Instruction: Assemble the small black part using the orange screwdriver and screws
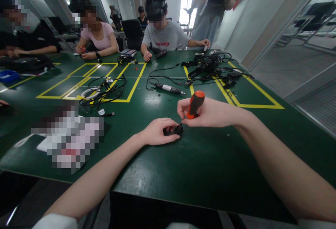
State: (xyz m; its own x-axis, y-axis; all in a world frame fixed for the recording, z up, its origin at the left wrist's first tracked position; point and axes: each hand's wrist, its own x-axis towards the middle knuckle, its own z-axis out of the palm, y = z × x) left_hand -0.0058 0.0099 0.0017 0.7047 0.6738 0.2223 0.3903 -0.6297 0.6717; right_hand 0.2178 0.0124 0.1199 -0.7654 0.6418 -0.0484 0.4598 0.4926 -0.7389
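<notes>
A slip of the screwdriver [196,105] seems the likeliest fault: its handle is tilted and its shank is hidden behind the fingers of the right hand [210,112], so if force were applied off the line of the black part [179,130], the tip could be sent into the left fingers just beside it. The part could also be twisted or tipped, since it is small and is steadied only by the left hand [159,131] against the desk [210,173]. The tiny bits [170,99] beyond the fingers could be lost if brushed by a sleeve or a cable, being loose and hard to see.

The part is held between the left thumb and fingers, which are clamped about it, and its upper end is left exposed at their tips. The right fingers are closed around the handle, with their tips held just above and beside the part; whether it is touched by them or by the shank cannot be told. Farther beyond both sets of fingers, a pen-shaped tool [169,88] is left lying untouched.
</notes>
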